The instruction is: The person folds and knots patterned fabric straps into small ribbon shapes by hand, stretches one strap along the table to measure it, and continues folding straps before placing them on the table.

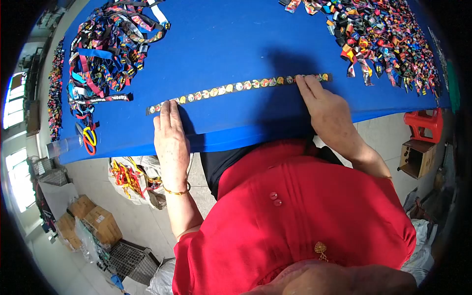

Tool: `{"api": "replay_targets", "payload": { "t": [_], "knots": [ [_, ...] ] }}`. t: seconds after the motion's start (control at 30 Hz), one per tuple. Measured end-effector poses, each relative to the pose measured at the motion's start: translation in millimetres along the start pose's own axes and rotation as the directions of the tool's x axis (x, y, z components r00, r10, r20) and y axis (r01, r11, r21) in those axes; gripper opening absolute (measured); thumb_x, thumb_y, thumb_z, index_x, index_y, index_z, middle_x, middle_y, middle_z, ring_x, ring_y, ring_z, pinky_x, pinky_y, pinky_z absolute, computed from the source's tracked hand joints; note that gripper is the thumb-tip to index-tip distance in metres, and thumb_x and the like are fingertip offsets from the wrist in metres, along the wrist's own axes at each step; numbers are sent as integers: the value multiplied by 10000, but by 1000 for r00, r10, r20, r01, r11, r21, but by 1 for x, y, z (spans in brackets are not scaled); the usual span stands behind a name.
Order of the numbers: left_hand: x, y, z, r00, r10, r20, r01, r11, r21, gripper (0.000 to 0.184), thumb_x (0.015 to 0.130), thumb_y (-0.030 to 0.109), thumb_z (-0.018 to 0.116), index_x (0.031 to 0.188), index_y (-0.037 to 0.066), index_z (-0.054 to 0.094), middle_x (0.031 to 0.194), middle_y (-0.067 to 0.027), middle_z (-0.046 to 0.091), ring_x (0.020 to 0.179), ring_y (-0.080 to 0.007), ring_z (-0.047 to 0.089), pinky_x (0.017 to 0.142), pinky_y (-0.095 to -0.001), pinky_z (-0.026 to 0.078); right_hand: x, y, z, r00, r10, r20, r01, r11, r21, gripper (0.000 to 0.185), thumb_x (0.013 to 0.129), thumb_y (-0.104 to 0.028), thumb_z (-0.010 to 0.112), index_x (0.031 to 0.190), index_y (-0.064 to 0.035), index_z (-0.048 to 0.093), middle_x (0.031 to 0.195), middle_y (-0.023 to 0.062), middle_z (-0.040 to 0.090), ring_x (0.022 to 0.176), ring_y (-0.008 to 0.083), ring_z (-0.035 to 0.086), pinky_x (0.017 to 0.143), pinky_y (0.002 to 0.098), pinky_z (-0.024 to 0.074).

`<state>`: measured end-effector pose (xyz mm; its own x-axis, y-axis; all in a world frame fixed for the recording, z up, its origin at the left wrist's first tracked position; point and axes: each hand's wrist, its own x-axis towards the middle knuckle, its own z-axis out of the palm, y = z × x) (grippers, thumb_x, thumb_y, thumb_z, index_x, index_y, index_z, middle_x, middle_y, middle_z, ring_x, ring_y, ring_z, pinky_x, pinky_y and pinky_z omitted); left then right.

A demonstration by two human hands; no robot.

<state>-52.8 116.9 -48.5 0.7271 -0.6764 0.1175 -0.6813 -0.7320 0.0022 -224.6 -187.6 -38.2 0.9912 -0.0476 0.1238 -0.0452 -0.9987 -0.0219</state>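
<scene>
Red shirt (305, 206) fills six o'clock. At twelve, a patterned strap (238, 87) lies straight across the blue table (211, 46); the left hand (172, 132) and right hand (328, 110) rest on it near its ends, fingers extended, neither clenched. One ribbon pile (108, 61) sits at ten o'clock, another pile (386, 44) at two.

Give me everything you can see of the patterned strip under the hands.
The patterned strip is a long, narrow, dark band, fabric-like in look, with a row of small round motifs in yellow, red and white. It lies flat and nearly straight on the blue cloth, slanting so its right end sits higher in the view. The left hand rests on it near its left end, the right hand near its right; both ends show beyond them. Motif details are too small to tell.
</scene>
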Motion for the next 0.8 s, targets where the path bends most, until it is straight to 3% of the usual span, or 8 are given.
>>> {"api": "replay_targets", "payload": {
  "t": [0.27,0.3,0.37,0.5,0.6,0.73,0.8],
  "knots": [
    [0,-4,-5,1000,5,14,-4,998,-70,647,718,-120,541,1358,-39,495,1375,-202,539,1111,-369,554,998,-412,473,5,-2,-4,1000,-5,4,5,991,135,505,832,29,506,1336,71,520,1293,209,567,999,350,671,839,400,551],
    [-1,-5,-2,1000,-9,-18,7,993,-115,584,753,-130,478,1323,-20,534,1343,-195,569,1136,-387,561,1009,-436,463,6,-3,-4,1000,-23,-2,23,989,143,509,828,32,510,1335,75,519,1290,210,572,1002,349,671,841,399,551],
    [-1,-5,-2,999,-30,-15,28,990,-138,565,757,-126,487,1308,-15,550,1330,-189,584,1113,-383,574,987,-430,479,6,-2,-4,999,-49,-13,50,987,151,516,819,38,518,1333,82,517,1284,212,582,1009,348,672,847,399,550],
    [-1,-5,-1,999,-8,-34,4,995,-104,570,756,-125,499,1306,10,563,1325,-172,596,1076,-358,593,960,-421,500,7,-7,-6,999,-14,36,9,990,138,572,836,47,534,1398,-56,531,1284,224,593,775,321,702,672,381,570],
    [1,1,-5,1000,-8,-4,8,1000,-22,721,752,-112,537,1419,161,532,1321,-182,587,1046,-337,606,922,-409,522,9,-19,-10,999,1,34,-3,997,72,595,890,22,536,1446,-190,518,1235,236,601,603,280,664,558,351,551],
    [3,8,-3,1000,11,23,-13,993,117,814,773,-95,545,1482,301,486,1318,-208,576,1019,-325,618,882,-394,542,22,-25,-9,999,-32,9,31,999,8,613,929,-11,538,1473,-288,487,1023,196,586,507,232,604,490,325,531],
    [2,8,-5,999,41,26,-44,991,127,781,804,-43,563,1500,296,460,1322,-246,565,986,-315,608,858,-392,538,25,-28,-4,998,-43,41,45,997,-58,636,927,-11,539,1480,-317,474,922,162,549,484,213,580,463,320,523]
  ]
}}
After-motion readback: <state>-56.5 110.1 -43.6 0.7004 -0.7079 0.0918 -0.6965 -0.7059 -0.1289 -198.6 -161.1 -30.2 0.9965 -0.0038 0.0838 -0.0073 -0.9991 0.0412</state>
